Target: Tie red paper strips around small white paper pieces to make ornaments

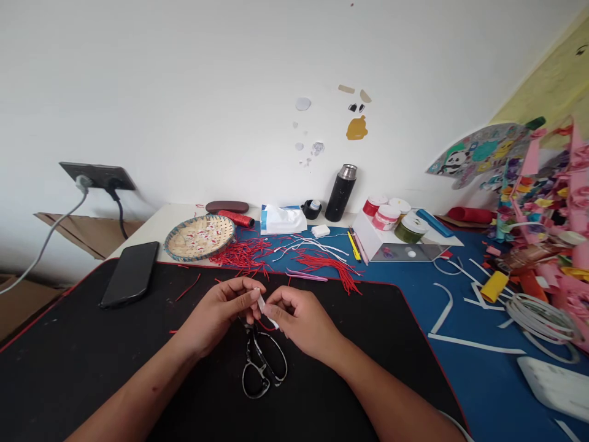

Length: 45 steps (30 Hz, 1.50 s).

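A white wall (207,92) rises behind a blue-topped table (488,380), on which a black mat (207,399) with a red edge lies nearest the person; over this mat, in the middle, is a small white strip (261,302), held aslant between two bare hands; the left hand (230,310) has its thumb and fingers pinched on the strip's upper end; the right hand (306,319) has its thumb and fingers closed on it lower down, near its other end; a red strand (267,327) shows just beneath.

The scissors (263,369) lie on the mat below the hands, handles toward the person, the blades hidden; a black phone (131,273) rests at the mat's left; beyond the mat are a woven basket (168,247) holding small red and white bits, a heap of red cords (243,255), a tissue packet (283,219) and a black bottle (340,196), upright near the wall.
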Motion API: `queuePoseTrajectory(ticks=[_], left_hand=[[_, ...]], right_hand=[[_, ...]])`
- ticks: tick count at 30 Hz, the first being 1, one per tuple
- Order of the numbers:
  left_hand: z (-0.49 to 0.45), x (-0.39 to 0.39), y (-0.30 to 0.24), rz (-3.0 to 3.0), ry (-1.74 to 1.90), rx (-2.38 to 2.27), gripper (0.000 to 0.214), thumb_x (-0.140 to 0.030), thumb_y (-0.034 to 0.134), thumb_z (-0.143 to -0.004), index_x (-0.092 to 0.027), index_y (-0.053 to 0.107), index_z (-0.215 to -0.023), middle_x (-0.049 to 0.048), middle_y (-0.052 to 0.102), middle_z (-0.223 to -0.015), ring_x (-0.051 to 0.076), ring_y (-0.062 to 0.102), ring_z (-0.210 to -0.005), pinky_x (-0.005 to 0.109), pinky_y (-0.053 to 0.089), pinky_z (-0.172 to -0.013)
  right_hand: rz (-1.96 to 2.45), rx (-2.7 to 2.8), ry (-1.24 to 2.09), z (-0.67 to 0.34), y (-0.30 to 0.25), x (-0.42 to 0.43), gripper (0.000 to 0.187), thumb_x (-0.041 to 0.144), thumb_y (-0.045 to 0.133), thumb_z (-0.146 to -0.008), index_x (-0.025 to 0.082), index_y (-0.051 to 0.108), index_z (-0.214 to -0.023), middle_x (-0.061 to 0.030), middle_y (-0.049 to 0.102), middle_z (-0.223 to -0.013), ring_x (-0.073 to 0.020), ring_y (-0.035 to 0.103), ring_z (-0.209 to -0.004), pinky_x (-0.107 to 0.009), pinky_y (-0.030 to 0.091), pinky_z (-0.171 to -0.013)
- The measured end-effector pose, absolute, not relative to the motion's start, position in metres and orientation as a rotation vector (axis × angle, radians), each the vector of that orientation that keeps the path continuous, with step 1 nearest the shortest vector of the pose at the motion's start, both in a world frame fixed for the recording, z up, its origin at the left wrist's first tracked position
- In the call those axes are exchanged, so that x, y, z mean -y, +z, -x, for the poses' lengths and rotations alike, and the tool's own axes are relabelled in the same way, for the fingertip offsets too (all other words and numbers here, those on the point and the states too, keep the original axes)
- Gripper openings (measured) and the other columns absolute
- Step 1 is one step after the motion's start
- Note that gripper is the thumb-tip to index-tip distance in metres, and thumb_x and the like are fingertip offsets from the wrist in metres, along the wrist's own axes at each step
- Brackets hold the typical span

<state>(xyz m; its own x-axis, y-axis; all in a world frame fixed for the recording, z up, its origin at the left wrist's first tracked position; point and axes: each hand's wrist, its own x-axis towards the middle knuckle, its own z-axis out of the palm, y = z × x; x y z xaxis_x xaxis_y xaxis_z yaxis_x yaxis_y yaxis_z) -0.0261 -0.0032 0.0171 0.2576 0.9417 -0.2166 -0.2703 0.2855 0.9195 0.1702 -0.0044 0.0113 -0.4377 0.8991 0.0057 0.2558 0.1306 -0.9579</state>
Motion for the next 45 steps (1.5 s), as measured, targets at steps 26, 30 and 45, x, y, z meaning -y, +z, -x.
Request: queuePoseTrajectory(ticks=[26,30,45], left_hand=[[0.0273,0.0017,0.0085,-1.033,0.965,-1.033,0.027,-0.041,0.088,-0.077,-0.02,0.08,-0.093,0.0011,0.074,-0.077,0.012,0.06,-0.061,0.023,0.05,-0.059],[0.0271,0.0009,0.0095,-0.953,1.0,-1.006,0.029,-0.041,0.09,-0.076,-0.018,0.08,-0.091,0.0031,0.076,-0.076,0.013,0.064,-0.063,0.023,0.052,-0.062],[0.0301,0.0012,0.0098,-1.054,1.045,-1.099,0.03,-0.044,0.086,-0.079,-0.018,0.077,-0.092,0.0007,0.074,-0.077,0.014,0.064,-0.065,0.024,0.052,-0.064]], right_hand=[[1.245,2.052,1.003,-0.171,0.0164,0.0064,0.012,0.031,0.067,-0.096,0.022,0.073,-0.091,0.0032,0.066,-0.068,-0.012,0.054,-0.06,-0.025,0.031,-0.058],[1.259,2.079,1.036,-0.1707,0.0166,0.0065,0.008,0.03,0.069,-0.095,0.023,0.073,-0.094,0.0026,0.07,-0.074,-0.0121,0.056,-0.062,-0.025,0.031,-0.058],[1.259,2.081,0.963,-0.1721,0.0138,0.0043,0.01,0.028,0.066,-0.097,0.021,0.072,-0.092,0.0042,0.063,-0.068,-0.0111,0.053,-0.061,-0.024,0.031,-0.059]])
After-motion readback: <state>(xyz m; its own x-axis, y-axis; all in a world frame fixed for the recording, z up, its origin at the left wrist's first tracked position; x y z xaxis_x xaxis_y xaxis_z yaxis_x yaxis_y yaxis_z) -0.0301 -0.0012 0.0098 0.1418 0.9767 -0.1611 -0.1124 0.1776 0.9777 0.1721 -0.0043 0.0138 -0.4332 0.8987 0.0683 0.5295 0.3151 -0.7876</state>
